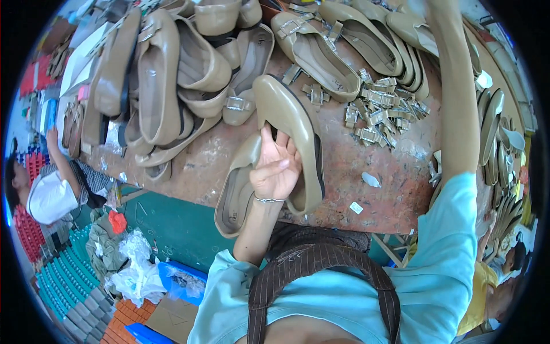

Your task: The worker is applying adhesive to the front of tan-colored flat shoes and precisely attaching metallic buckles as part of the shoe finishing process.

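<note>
My left hand [277,170], with a bracelet at the wrist, has its fingers tucked inside the opening of a beige flat shoe [293,112] and grips it upright, toe up. This shoe shows no bow on its toe. Behind and left of that hand, a second beige shoe [227,207] leans at the table's front edge; whether the hand also touches it I cannot tell. My right arm stretches to the far right, and my right hand [421,7] is blurred and partly cut off at the top edge, beyond the shoes there. Loose beige bow ornaments with buckles [381,109] lie heaped right of the held shoe.
Stacked beige shoes [157,80] crowd the left of the worn brown table [338,166]; more shoes [366,40] lie at the far right. Beside me are a blue bin [182,280] and plastic bags [136,269]. A person [51,195] works at the left, another person [487,286] at the right.
</note>
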The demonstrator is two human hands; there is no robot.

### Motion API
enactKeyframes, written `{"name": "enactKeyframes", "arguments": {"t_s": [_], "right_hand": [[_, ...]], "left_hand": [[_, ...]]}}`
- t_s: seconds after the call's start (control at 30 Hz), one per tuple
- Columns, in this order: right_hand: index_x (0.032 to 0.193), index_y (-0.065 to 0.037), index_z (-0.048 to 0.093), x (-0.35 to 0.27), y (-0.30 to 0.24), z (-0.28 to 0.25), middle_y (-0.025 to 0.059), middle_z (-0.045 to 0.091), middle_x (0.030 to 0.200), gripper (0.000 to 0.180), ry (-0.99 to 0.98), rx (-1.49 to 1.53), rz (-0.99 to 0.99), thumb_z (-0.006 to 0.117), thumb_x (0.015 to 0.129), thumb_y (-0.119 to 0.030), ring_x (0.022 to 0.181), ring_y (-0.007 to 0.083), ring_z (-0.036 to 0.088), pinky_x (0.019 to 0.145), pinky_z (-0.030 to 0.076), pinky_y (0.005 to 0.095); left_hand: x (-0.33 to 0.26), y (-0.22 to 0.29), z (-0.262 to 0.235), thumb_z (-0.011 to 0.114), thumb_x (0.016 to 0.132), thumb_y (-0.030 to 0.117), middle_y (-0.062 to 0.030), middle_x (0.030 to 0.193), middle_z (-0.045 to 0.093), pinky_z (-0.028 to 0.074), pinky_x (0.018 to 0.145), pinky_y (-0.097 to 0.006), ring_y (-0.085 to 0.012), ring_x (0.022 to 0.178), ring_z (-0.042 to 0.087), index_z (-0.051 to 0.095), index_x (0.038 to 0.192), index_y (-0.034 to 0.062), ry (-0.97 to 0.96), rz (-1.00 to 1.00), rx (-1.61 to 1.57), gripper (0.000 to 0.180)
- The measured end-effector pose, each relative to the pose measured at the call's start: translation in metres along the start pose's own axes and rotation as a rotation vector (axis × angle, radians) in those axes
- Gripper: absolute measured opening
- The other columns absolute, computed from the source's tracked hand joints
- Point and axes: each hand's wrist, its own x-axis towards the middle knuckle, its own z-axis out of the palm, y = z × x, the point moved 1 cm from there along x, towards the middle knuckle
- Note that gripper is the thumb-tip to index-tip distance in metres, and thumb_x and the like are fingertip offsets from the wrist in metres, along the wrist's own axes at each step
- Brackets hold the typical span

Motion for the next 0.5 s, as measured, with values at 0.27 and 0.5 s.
{"name": "enactKeyframes", "arguments": {"t_s": [0.27, 0.5], "right_hand": [[0.123, 0.002, 0.054, -0.149, -0.065, -0.048, 0.0055, 0.062, 0.107, 0.033, -0.038, -0.118, -0.112, 0.055, 0.092, -0.009, 0.095, 0.0113, 0.057, 0.084, 0.044, 0.0237], [0.119, 0.002, 0.057, -0.220, -0.122, -0.032, 0.0077, 0.061, 0.113, 0.031, -0.153, -0.384, -0.566, 0.056, 0.088, -0.001, 0.101, 0.0137, 0.056, 0.090, 0.041, 0.0253]], "left_hand": [[-0.069, 0.016, 0.028, 0.057, 0.073, -0.004, -0.0191, 0.132, 0.045, 0.043, 0.101, -0.047, -0.0350, 0.121, 0.049, 0.018, 0.144, 0.0028, -0.094, -0.151, -0.368, 0.082], [-0.117, 0.006, 0.042, 0.055, 0.073, -0.005, -0.0189, 0.131, 0.046, 0.042, 0.102, -0.041, -0.0333, 0.121, 0.048, 0.021, 0.142, 0.0029, -0.047, -0.084, -0.184, 0.077]]}}
